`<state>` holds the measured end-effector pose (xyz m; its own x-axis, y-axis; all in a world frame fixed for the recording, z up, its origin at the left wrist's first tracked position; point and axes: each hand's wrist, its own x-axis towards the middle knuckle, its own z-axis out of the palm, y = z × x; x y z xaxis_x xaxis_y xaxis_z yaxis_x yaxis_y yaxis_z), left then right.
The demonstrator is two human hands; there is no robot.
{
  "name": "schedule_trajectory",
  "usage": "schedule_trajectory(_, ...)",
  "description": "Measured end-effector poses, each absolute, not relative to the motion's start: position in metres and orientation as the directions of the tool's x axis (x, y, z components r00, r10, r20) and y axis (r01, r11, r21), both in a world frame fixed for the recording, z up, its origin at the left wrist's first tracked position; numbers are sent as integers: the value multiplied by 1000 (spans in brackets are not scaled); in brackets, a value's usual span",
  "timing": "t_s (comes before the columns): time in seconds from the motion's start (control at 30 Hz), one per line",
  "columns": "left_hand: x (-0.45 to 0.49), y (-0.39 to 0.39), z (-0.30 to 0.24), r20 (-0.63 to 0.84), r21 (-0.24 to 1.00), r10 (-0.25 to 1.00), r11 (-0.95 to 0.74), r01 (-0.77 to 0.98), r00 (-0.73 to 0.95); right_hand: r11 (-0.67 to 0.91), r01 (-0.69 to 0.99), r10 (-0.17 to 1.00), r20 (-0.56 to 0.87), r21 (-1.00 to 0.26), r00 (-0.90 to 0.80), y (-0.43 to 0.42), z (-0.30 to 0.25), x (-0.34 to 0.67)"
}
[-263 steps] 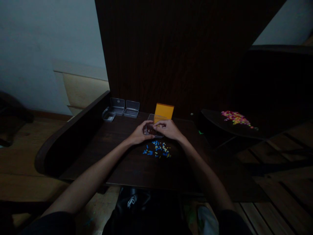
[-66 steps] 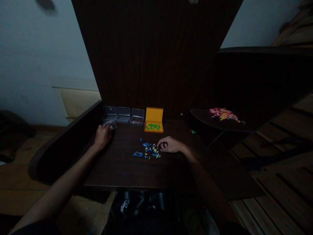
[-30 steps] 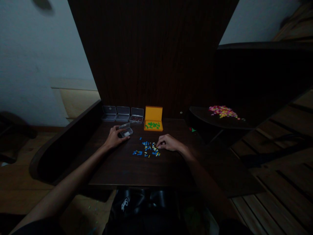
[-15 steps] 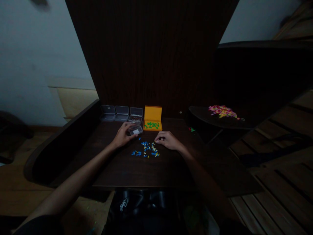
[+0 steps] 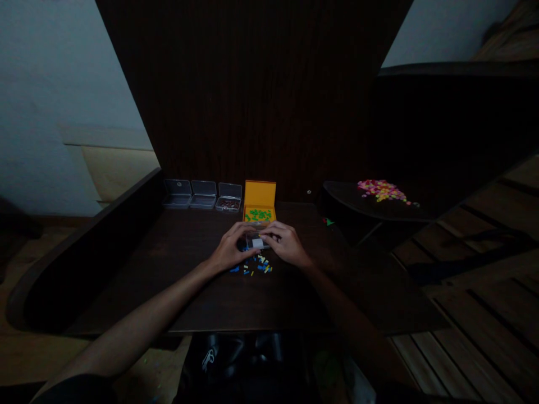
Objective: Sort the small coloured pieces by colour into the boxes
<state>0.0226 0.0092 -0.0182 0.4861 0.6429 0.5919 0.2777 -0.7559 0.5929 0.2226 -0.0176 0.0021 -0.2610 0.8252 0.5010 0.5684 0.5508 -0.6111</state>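
In front of the yellow box, my left hand (image 5: 229,248) grips a small clear plastic box (image 5: 257,243) by its left side, thumb along the near edge. A white patch shows on the clear box. My right hand (image 5: 287,244) is at the box's right side, thumb and fingers pinched together over it; whatever they pinch is too small and dark to make out. Just below both hands, a scatter of small blue, white and yellow pieces (image 5: 264,266) lies on the dark wooden desk (image 5: 202,303). My hands and the clear box hide part of this pile.
Behind my hands stands the open yellow box (image 5: 260,193) with small green pieces (image 5: 258,215). To its left are clear lidded boxes, one (image 5: 229,203) holding dark bits. On a shelf (image 5: 341,193) at right lies a pile of pink and yellow pieces (image 5: 383,189). A raised side panel (image 5: 84,252) bounds the left.
My left hand has carried the clear box rightward and nearer, over the scattered pieces. My right hand has left the pile's right edge and moved to the box, fingers still pinched.
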Motion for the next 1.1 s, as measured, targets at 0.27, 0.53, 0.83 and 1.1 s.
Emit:
schedule_trajectory(0.27, 18, 6, -20, 604, 604, 642, -755, 254, 472, 548, 602, 820, 514, -580, -251, -18, -6, 215)
schedule_trajectory(0.53, 17, 5, -20, 592, 609, 647, -750, 260, 481, 537, 564, 835, 491, -627, -250, -19, -4, 215)
schedule_trajectory(0.83, 3, 21, -21, 559, 660, 741, -669, 342, 372, 507, 567, 846, 249, -650, -472, -14, 2, 243)
schedule_trajectory(1.1, 1, 21, -20, 564, 644, 741, -671, 368, 364, 526, 587, 787, 92, -615, -610, -11, -7, 247)
